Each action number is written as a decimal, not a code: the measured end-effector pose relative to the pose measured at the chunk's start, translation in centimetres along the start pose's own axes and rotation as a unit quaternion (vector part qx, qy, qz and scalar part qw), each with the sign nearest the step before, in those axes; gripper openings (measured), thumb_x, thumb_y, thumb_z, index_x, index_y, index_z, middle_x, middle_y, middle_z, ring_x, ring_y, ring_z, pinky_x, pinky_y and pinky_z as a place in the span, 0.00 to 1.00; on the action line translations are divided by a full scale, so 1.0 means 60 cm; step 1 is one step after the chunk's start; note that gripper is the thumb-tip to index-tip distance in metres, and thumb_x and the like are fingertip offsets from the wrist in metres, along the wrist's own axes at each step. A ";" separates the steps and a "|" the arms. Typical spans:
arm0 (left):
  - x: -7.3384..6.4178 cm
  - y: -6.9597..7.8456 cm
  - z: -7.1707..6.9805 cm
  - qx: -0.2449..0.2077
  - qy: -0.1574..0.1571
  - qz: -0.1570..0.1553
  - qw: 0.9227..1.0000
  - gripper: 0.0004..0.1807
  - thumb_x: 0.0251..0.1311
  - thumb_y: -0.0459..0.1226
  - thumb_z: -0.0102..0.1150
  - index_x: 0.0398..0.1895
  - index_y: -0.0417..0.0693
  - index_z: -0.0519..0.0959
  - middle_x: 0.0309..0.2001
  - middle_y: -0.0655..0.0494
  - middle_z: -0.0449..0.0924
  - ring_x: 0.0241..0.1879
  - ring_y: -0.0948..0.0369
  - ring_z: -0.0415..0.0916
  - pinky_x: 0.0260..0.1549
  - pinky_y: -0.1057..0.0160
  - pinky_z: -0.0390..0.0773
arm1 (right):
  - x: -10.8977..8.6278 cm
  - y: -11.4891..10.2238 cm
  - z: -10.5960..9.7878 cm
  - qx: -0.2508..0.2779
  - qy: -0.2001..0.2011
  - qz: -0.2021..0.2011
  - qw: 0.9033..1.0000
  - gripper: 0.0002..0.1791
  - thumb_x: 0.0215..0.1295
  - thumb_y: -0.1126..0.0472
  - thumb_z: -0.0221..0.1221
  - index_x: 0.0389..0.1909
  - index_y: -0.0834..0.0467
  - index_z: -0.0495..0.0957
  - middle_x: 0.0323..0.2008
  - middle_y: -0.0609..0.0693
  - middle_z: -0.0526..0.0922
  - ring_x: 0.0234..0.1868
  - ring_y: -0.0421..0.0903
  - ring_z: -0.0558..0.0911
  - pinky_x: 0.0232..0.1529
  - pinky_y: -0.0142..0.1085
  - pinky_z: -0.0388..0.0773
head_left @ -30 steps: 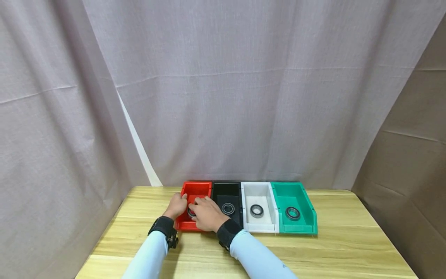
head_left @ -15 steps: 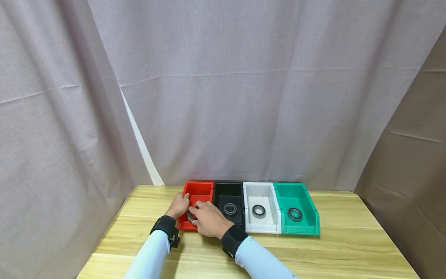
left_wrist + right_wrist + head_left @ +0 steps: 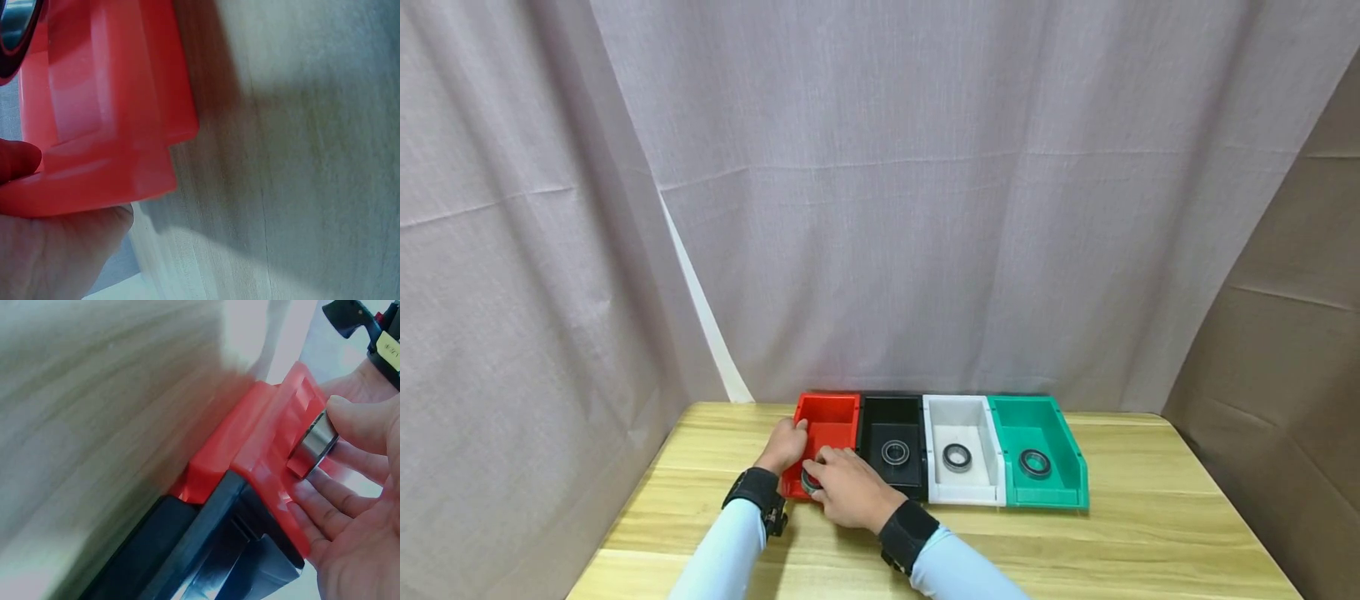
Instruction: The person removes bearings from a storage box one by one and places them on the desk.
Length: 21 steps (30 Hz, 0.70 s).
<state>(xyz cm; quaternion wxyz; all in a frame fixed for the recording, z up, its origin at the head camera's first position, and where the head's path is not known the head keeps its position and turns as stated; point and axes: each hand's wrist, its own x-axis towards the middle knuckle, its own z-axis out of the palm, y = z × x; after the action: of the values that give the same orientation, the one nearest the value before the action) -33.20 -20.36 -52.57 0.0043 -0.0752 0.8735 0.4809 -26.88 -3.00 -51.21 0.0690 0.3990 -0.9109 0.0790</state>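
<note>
Compared with half a second ago, the right hand has drawn the bearing closer to the front of the red bin, pinching it between thumb and fingers. The left hand hasn't budged, gripping the red bin's left wall. The right forearm slants in from the red bin's front right, back of the hand up.
</note>
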 end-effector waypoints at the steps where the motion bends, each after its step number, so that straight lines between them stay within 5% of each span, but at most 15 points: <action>1: 0.000 -0.001 0.000 -0.002 -0.002 -0.001 1.000 0.21 0.83 0.38 0.42 0.52 0.25 0.77 0.39 0.40 0.79 0.39 0.50 0.76 0.41 0.57 0.78 | -0.002 -0.001 0.000 0.001 0.001 -0.003 1.000 0.27 0.71 0.52 0.67 0.69 0.50 0.80 0.52 0.45 0.83 0.51 0.41 0.80 0.61 0.36 0.78; 21: -0.001 -0.001 0.000 -0.043 -0.007 -0.013 0.999 0.22 0.82 0.40 0.40 0.48 0.27 0.77 0.38 0.39 0.80 0.37 0.50 0.80 0.35 0.62 0.79 | -0.045 -0.019 -0.002 0.050 0.006 -0.060 0.997 0.28 0.73 0.55 0.66 0.72 0.53 0.77 0.56 0.45 0.81 0.50 0.37 0.75 0.56 0.25 0.78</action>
<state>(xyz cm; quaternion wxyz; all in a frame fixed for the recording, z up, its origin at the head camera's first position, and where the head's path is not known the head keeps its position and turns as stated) -33.13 -20.40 -52.60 0.0130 -0.0833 0.8510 0.5184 -24.23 -1.80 -51.48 0.0592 0.4556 -0.8797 0.1226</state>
